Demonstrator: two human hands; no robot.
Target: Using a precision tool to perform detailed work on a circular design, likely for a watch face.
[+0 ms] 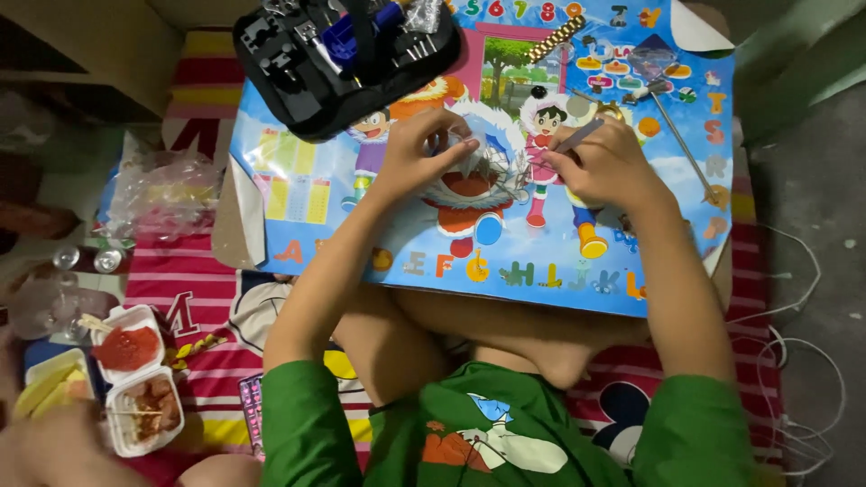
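Hands: left hand (428, 149) pinches a small round silvery part, too small to identify; right hand (603, 162) grips a thin grey tool (577, 137) like a pen.
Place: both rest on a colourful cartoon board (487, 252) across the knees.
Nearby: black tool case (347, 54) at the board's far edge; metal watch band (555, 38) beside it.
Aside: food trays (135, 379) on the striped cloth (194, 271).

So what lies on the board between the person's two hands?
In the head view, only the printed cartoon surface of the colourful board shows between the left hand and the right hand, which holds a thin grey tool; no loose object is visible there.
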